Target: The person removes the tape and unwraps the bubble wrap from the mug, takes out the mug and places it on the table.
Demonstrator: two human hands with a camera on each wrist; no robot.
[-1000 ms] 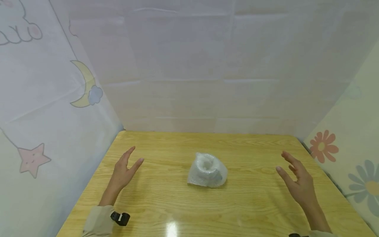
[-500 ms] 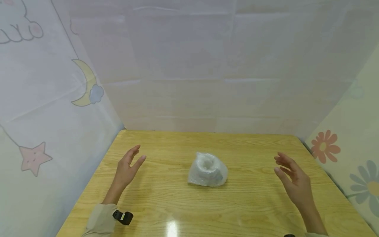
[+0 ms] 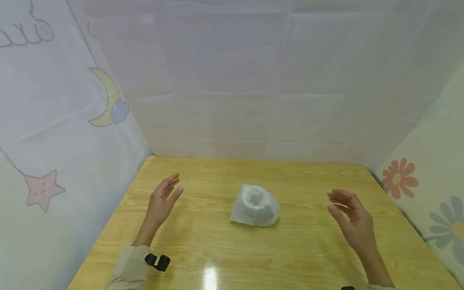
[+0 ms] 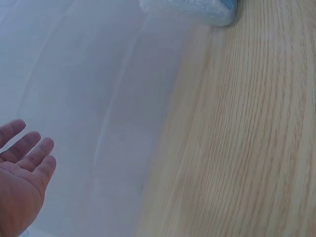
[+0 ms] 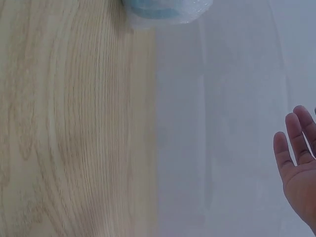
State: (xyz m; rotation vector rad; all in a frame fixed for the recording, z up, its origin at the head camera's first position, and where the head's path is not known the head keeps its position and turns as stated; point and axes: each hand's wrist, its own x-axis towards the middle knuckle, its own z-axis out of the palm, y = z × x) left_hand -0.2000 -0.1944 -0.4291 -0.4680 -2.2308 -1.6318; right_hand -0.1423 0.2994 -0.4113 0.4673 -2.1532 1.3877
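Observation:
A bundle in clear bubble wrap (image 3: 250, 211) sits on the wooden table, with a round hollow in its top. Something blue shows through the wrap in both wrist views, at the top edge of the left wrist view (image 4: 207, 11) and of the right wrist view; its kind is hidden by the wrap. My left hand (image 3: 162, 201) is raised to the left of the bundle, palm inward, fingers relaxed, holding nothing. On the other side my right hand (image 3: 353, 219) hovers with fingers gently bent and thumb apart, also holding nothing. Both hands are well away from the bundle.
The wooden table (image 3: 203, 173) reaches back to a pale cloth wall (image 3: 232, 121). Printed cloth walls with a moon (image 3: 108, 98) and flowers (image 3: 398, 178) close in the left and right sides. A black wrist camera (image 3: 158, 262) is strapped near the left sleeve.
Both hands have drifted inward, the left one rightward and the right one leftward, nearer the bundle. The view has tilted slightly. The bundle stays in place on the table.

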